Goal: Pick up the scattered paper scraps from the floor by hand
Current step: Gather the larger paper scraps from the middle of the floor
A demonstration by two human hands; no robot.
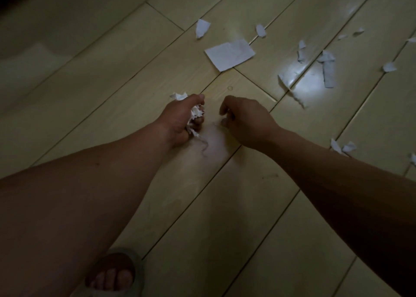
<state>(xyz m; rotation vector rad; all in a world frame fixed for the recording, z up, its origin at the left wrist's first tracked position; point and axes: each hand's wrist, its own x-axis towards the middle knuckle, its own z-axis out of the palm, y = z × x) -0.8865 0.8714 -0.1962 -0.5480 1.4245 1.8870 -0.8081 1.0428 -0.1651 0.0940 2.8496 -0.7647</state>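
Observation:
My left hand grips a crumpled bunch of white paper scraps, with bits sticking out above and below the fist. Just to its right, my right hand hovers low over the floor with its fingers curled; I cannot tell whether it pinches anything. Beyond both hands a large rectangular white paper piece lies flat on the pale wooden floor. Several smaller torn scraps lie further off, such as a pointed scrap, a long strip and a pair of scraps beside my right forearm.
The floor is dim pale planks with a bright glare patch at the right. My bare leg fills the lower left, and my foot in a grey slipper stands at the bottom edge. A dark area lies at the top left corner.

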